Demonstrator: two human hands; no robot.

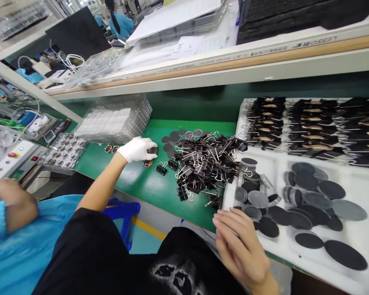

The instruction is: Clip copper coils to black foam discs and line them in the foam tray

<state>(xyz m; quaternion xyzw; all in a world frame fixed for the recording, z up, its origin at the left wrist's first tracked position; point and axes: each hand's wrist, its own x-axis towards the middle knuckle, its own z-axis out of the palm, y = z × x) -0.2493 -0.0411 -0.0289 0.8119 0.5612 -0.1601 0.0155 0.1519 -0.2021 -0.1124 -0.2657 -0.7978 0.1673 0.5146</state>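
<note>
My left hand (137,149), in a white glove, reaches out over the green bench mat (126,176) and closes its fingers on a small dark disc (153,150). A brown-rimmed disc (147,163) lies just below it, and two more (111,148) lie to its left. My right hand (240,241) is bare. Its fingers are loosely spread on the near-left rim of a white tray (276,164) that holds several dark round discs (310,188). It grips nothing that I can see. Between the hands lies a heap of black binder clips (203,164).
A stack of clear blister trays (117,121) stands at the back left, with a flat tray of small parts (63,151) beside it. Clipped assemblies (310,123) fill the back right. A co-worker's hand and blue sleeve (9,200) are at the left, near a control panel (10,155).
</note>
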